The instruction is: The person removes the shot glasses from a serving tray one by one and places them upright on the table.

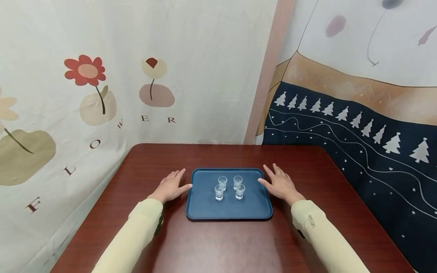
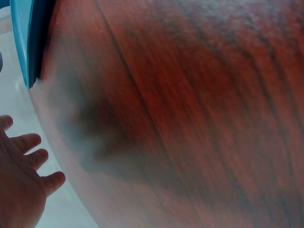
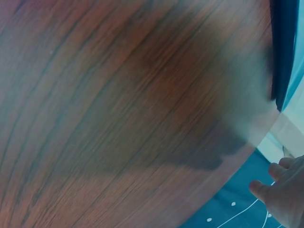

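On blue tray, 4 clear cups clustered nr centre, prob. for balance; L hand & R hand flank it, fingers spread.

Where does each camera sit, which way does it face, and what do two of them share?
Head: on the head, facing forward and down at the blue tray and four glasses; both sleeves, left hand and right hand show.
Left wrist: on that wrist, facing the table, tray edge upper left; left hand partly visible, lower left.
Right wrist: on that wrist, facing the table, tray edge upper right; right hand partly visible, lower right.
Shared: both wrist views show table and tray.
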{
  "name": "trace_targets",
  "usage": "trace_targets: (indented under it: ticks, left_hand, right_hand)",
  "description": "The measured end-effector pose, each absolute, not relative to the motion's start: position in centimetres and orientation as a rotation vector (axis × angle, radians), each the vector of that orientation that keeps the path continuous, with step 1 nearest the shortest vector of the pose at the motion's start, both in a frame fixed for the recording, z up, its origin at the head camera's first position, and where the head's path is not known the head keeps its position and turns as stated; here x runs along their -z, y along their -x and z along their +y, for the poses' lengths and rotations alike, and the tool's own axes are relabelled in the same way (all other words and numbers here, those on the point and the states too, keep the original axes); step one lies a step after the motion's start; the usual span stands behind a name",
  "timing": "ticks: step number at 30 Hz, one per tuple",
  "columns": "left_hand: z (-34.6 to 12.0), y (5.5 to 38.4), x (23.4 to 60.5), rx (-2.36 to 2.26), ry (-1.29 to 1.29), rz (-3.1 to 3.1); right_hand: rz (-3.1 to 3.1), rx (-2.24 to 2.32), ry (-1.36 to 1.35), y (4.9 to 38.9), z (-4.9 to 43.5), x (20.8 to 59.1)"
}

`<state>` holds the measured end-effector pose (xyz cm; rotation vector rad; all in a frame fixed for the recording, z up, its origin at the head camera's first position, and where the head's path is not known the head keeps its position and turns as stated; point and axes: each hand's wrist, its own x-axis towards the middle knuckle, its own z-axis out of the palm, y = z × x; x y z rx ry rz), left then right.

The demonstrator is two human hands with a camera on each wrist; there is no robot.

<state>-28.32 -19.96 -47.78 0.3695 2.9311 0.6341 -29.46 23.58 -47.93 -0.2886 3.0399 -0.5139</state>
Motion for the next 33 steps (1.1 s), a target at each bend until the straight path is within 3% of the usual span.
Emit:
trace_targets:
  ticks: [33]
  left_hand:
    - [-20.1,27.4,48.3,-0.577,-0.512,2.845]
  right_hand:
    - [3.019,0.905,0.639,25.9,20.5,48.6]
